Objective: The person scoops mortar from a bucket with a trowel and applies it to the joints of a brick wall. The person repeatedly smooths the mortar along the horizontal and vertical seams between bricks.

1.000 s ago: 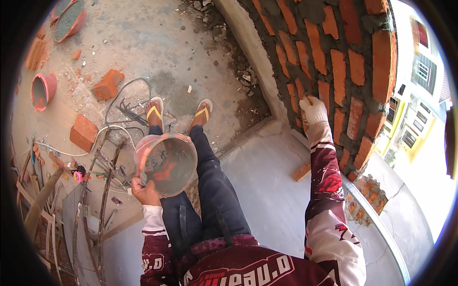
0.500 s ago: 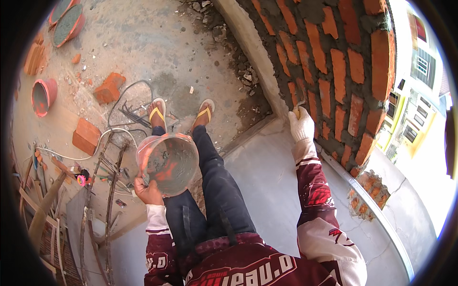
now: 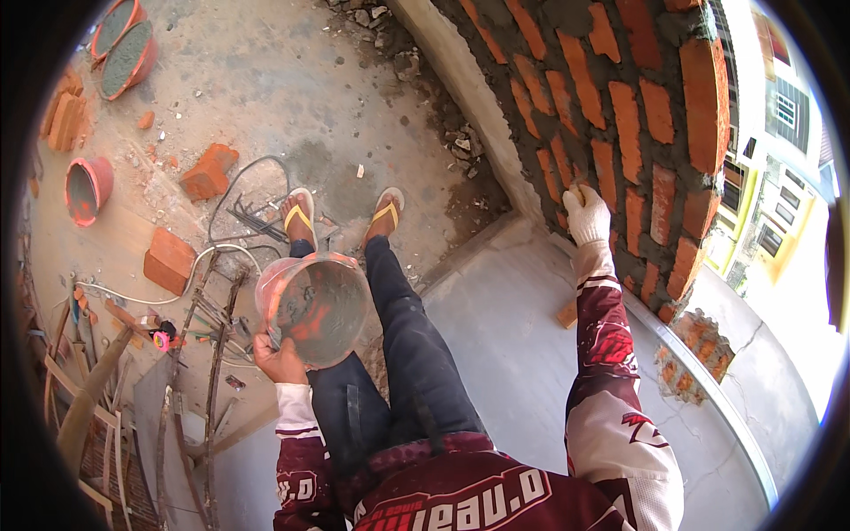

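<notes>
My left hand (image 3: 282, 361) is closed on the rim of a reddish bucket (image 3: 274, 301), held tilted in front of my legs. Grey mortar (image 3: 320, 301) coats its inside and bottom. My right hand (image 3: 587, 215), in a white knit glove, is closed at the face of a brick wall (image 3: 629, 124) with wet grey mortar between its orange bricks. It grips a trowel, nearly all hidden by the glove and blurred against the wall; the earlier frame shows its handle end and thin metal shank.
Mortar tubs (image 3: 129, 60) stand far left, near stacked bricks (image 3: 66, 119). Another bucket (image 3: 88, 190), loose bricks (image 3: 168, 258), a cable (image 3: 212, 199) and wooden sticks (image 3: 217, 354) lie left. A concrete ledge (image 3: 469, 97) edges the wall. A metal straightedge (image 3: 699, 372) lies right.
My right hand has moved slightly right and along the wall. A brick piece now shows beside my right forearm. The bucket stays in my left hand, and the view has shifted a little.
</notes>
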Tool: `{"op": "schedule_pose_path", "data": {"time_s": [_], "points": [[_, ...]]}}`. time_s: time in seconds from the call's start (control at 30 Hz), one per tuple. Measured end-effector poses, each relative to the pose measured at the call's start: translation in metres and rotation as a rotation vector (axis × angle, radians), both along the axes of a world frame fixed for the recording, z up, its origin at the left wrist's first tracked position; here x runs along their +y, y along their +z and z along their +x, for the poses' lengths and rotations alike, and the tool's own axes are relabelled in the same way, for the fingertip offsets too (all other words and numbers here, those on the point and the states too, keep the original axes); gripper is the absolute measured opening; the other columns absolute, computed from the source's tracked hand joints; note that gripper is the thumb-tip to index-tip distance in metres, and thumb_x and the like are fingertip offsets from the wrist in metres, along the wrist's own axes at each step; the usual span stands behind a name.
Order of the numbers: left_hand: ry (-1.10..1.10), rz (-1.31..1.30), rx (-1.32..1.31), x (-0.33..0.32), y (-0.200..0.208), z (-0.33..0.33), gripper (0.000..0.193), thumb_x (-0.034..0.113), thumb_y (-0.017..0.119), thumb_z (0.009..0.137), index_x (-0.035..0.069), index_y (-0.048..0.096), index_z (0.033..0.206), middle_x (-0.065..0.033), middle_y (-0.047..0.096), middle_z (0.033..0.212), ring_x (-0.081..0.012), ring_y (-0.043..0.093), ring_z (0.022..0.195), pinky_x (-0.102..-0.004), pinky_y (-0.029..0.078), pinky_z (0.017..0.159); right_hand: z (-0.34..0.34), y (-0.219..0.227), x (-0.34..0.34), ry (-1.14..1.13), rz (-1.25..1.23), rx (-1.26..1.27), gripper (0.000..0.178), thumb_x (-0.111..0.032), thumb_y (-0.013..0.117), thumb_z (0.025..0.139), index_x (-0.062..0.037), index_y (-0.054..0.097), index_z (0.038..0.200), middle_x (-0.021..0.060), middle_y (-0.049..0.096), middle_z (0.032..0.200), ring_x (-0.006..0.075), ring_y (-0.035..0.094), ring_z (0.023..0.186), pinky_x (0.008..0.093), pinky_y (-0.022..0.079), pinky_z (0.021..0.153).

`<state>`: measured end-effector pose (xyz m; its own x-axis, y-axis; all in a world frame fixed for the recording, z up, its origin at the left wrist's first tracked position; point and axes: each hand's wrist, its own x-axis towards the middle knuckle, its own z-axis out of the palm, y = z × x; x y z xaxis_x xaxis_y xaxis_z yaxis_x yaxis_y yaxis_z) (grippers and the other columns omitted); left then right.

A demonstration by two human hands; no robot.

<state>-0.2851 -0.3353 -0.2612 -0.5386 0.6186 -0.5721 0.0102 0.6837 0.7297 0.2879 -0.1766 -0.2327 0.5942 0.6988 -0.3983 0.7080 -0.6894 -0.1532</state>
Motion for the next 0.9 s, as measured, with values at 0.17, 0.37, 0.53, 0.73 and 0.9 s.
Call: {"op": "schedule_pose_path", "data": {"time_s": [0.17, 0.37, 0.53, 0.73, 0.9], "points": [[-0.012, -0.025, 0.006, 0.011, 0.004, 0.007, 0.026, -0.016, 0.051, 0.075, 0.006, 0.040, 0.080, -0.0021, 0.055, 0.088, -0.0066, 0.044, 0.072, -0.0226, 0.042, 0.068, -0.041, -0.010, -0.055, 0.039, 0.089, -0.004, 0.047, -0.031, 0.069, 0.092, 0.0001, 0.063, 0.127, 0.0244, 0.071, 0.112, 0.0379, 0.070, 0.107, 0.0408, 0.053, 0.095], [-0.065, -0.007, 0.021, 0.028, 0.013, 0.023, 0.027, -0.013, 0.054, 0.071, 0.010, 0.042, 0.078, 0.0042, 0.042, 0.077, -0.0059, 0.038, 0.068, -0.0218, 0.036, 0.064, -0.056, -0.086, -0.059, 0.037, -0.232, 0.067, 0.050, -0.037, 0.065, 0.092, -0.0023, 0.062, 0.128, 0.0257, 0.070, 0.118, 0.0412, 0.065, 0.114, 0.0445, 0.051, 0.099], [-0.069, -0.055, -0.009, 0.025, 0.014, 0.024, 0.031, -0.015, 0.054, 0.069, 0.011, 0.038, 0.078, 0.0046, 0.039, 0.077, -0.0055, 0.035, 0.067, -0.0212, 0.034, 0.062, -0.038, -0.132, -0.019, 0.049, -0.301, 0.087, 0.047, -0.037, 0.060, 0.093, -0.0074, 0.063, 0.129, 0.0234, 0.070, 0.118, 0.0407, 0.064, 0.116, 0.0477, 0.050, 0.099], [-0.161, 0.000, 0.032, 0.008, -0.004, 0.023, 0.033, -0.015, 0.053, 0.069, 0.011, 0.037, 0.080, 0.0036, 0.038, 0.081, -0.0060, 0.035, 0.069, -0.0213, 0.035, 0.064, -0.007, -0.141, 0.013, 0.071, -0.434, 0.029, 0.047, -0.037, 0.049, 0.096, -0.0059, 0.065, 0.127, 0.0228, 0.068, 0.125, 0.0423, 0.061, 0.120, 0.0480, 0.048, 0.103], [-0.146, 0.016, -0.006, 0.002, -0.012, 0.027, 0.030, -0.016, 0.053, 0.069, 0.009, 0.041, 0.080, 0.0010, 0.049, 0.083, -0.0066, 0.045, 0.070, -0.0218, 0.039, 0.066, 0.018, -0.127, 0.049, 0.191, -0.458, 0.060, 0.050, -0.043, 0.057, 0.092, -0.0036, 0.069, 0.120, 0.0211, 0.070, 0.121, 0.0389, 0.065, 0.115, 0.0455, 0.051, 0.099]]}}
